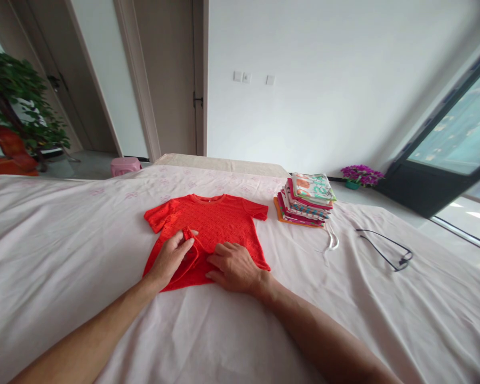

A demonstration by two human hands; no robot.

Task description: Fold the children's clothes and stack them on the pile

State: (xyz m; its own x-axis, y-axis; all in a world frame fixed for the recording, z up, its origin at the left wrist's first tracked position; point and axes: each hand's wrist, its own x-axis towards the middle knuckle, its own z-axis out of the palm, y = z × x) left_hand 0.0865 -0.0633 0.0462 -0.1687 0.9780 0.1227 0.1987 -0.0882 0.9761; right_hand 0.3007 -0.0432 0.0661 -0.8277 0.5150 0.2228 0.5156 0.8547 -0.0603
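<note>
A red short-sleeved T-shirt (216, 213) with a textured, lace-like pattern lies spread on the bed cover, its collar away from me and its hem toward me. At the lower left of the shirt, my left hand (172, 257) is closed in a pinch on a bit of its red fabric, lifted a little; a thin red loop hangs beside the fingers. My right hand (236, 266) rests palm down on the lower middle of the shirt, with fingers slightly bent and the thumb apart. Its palm side is hidden, and nothing shows in it.
A stack of folded clothes (306, 200) stands right of the shirt, with a white cord (332, 237) trailing from it. Black-framed glasses (392, 248) lie farther right on the pale cover (208, 330). Beyond are a pink stool (126, 166) and purple flowers (362, 174).
</note>
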